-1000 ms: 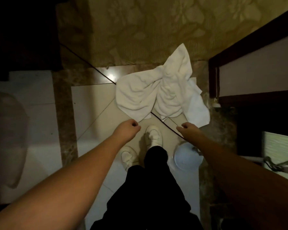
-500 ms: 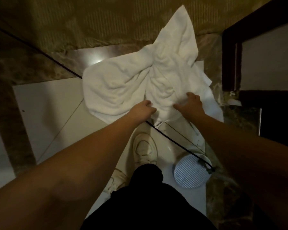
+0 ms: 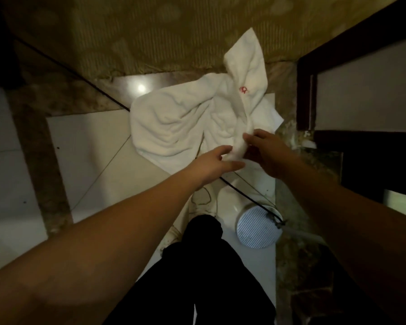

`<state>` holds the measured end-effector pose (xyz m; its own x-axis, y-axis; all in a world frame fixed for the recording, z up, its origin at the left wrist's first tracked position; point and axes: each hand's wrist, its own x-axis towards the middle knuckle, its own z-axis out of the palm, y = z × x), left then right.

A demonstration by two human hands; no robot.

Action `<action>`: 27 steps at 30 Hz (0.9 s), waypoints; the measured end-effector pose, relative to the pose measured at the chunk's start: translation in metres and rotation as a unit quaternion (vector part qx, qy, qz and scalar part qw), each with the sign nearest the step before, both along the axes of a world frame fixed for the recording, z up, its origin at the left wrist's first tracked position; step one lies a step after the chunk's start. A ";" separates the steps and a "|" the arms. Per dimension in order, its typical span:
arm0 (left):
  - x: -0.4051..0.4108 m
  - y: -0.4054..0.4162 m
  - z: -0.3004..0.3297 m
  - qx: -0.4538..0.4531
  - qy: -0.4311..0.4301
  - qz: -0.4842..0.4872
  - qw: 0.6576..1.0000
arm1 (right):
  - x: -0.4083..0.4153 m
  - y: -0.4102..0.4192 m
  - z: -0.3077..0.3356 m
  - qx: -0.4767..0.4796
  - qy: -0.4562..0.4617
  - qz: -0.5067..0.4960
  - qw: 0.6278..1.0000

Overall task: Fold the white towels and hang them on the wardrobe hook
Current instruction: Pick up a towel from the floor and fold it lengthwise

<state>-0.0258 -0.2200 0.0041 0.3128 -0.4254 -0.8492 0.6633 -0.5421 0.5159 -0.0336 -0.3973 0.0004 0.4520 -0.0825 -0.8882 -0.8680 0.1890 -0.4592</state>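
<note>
White towel (image 3: 174,127): crumpled on tiled floor, just beyond round ribbed disc (image 3: 258,227). Right hand (image 3: 271,153) grip pinching raised twisted end; left hand (image 3: 211,161) grip spread, fingers touching same end. Tip: find 2 corners, lift w/ both hands, shake flat before folding.

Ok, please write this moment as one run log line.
stage: pickup | right hand: pinching towel | left hand: open at towel end | towel: mostly on floor

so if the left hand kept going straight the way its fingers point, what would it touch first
Most likely the bunched strip of white towel just ahead of the left hand, which the right hand holds up; depth is unclear, so contact may already exist.
</note>
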 end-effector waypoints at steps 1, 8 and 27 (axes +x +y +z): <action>0.001 -0.001 0.019 -0.003 -0.020 -0.001 1.000 | 0.004 0.007 0.021 0.033 -0.009 -0.017 0.999; 0.008 0.040 0.137 0.091 -0.170 -0.080 0.978 | 0.022 0.045 0.144 0.121 -0.053 -0.125 0.983; -0.058 0.216 0.459 0.139 -0.216 -0.014 0.966 | 0.000 0.148 0.431 0.088 -0.133 -0.125 0.979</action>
<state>-0.0836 -0.0039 0.4636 0.6558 -0.2122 -0.7245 0.4020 -0.7142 0.5730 -0.0340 -0.2490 0.4315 0.6539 -0.0763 -0.7527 -0.6390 0.4769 -0.6035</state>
